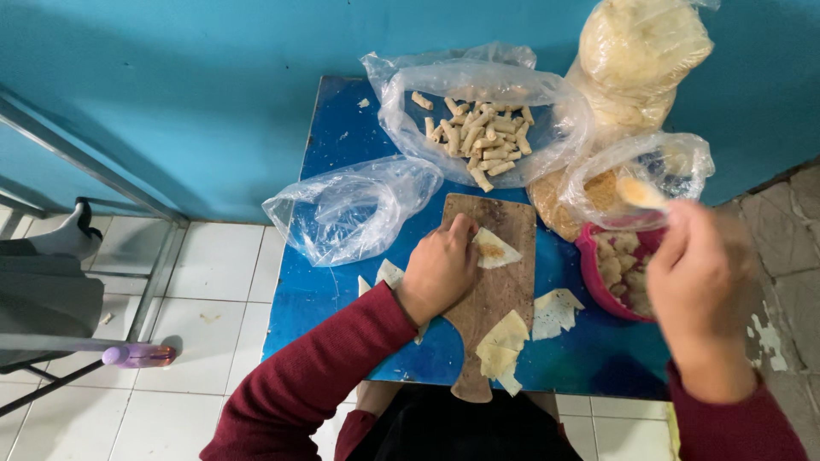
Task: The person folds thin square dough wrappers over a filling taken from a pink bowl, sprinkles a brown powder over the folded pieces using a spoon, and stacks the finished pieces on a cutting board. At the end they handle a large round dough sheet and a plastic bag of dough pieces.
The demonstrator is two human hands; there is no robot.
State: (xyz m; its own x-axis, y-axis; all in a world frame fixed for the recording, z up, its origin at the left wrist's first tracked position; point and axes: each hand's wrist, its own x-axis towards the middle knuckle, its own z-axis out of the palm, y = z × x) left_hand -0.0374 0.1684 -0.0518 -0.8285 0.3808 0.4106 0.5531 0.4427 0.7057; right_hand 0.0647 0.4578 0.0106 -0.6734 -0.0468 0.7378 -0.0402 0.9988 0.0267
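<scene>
Observed left hand [439,271] resting on wooden cutting board [494,290], fingers curled and pressing down the left corner of a triangular pastry wrapper [495,250] with a dab of brown filling at its middle. Noted wrapper lying flat on far half of board, touching the fingertips. Saw right hand [696,282] raised above pink bowl [598,277], blurred, fingers pinched narrow round the handle of a spoon [641,194] carrying a pale lump; exact grip hard to tell through the blur. Found bowl at right of board, holding light-coloured chunks. Recorded loose stack of cut wrappers [502,346] on near end of board, more wrapper pieces [555,309] on blue table [342,171] just right of board, and a few scraps [389,273] left of the wrist. Logged open plastic bag of rolled pieces [483,132] at far centre, empty crumpled clear bag [354,209] at far left, bag of brown crumbs [598,192] beside bowl, tall tied bag of pale crumbs [641,47] at far right. Marked dark red sleeves on both arms, white tiled floor at left.
</scene>
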